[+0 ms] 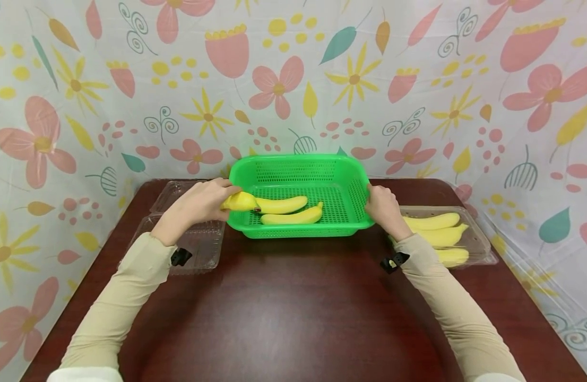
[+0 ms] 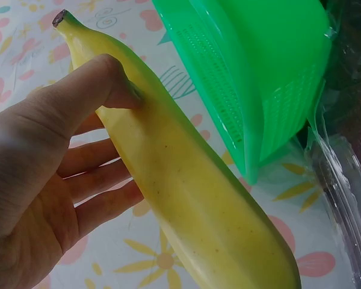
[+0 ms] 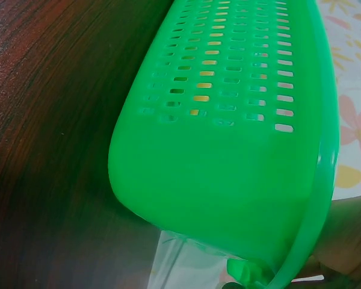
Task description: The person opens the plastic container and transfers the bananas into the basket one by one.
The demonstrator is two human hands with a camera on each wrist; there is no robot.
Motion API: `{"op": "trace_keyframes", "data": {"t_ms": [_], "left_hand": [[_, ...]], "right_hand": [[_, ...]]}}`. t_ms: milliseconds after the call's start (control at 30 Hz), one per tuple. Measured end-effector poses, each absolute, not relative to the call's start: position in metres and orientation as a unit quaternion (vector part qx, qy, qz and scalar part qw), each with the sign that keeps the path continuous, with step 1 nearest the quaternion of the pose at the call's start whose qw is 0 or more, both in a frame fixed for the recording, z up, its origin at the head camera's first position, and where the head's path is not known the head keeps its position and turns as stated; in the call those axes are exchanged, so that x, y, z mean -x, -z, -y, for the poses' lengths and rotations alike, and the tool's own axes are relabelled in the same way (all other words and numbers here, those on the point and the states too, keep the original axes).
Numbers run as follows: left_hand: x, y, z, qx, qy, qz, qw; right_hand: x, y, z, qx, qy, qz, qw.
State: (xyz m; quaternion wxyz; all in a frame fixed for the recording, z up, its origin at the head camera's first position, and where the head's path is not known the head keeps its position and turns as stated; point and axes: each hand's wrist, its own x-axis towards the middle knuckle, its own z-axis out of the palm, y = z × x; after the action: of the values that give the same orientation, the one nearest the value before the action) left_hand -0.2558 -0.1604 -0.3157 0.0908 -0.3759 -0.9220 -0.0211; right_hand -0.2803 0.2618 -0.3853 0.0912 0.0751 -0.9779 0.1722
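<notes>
My left hand (image 1: 203, 200) pinches a yellow banana (image 2: 186, 162) near its stem end, thumb on one side and fingers on the other. In the head view that banana is above the left end of a green plastic basket (image 1: 317, 230). Two more bananas lie inside the basket, a rear one (image 1: 285, 205) and a front one (image 1: 293, 216). At the basket's right end, my right hand (image 1: 385, 208) grips the rim. Only part of that hand shows in the right wrist view, behind the green rim.
A clear plastic clamshell box (image 1: 205, 246) stands left of the basket, partly behind my left arm. On the right, another clear tray (image 1: 480, 245) holds several bananas (image 1: 439, 236), partly covered by my right forearm. A flower-patterned sheet (image 1: 279, 90) hangs behind the brown table (image 1: 284, 307).
</notes>
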Motion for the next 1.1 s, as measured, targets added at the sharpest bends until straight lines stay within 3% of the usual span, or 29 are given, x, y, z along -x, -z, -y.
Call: {"op": "trace_keyframes", "data": {"t_ms": [1100], "left_hand": [[0.269,0.315,0.124,0.407,0.005,0.909,0.083]], "right_hand": [[0.282,0.387,-0.262,-0.077,-0.154,0.978,0.115]]}}
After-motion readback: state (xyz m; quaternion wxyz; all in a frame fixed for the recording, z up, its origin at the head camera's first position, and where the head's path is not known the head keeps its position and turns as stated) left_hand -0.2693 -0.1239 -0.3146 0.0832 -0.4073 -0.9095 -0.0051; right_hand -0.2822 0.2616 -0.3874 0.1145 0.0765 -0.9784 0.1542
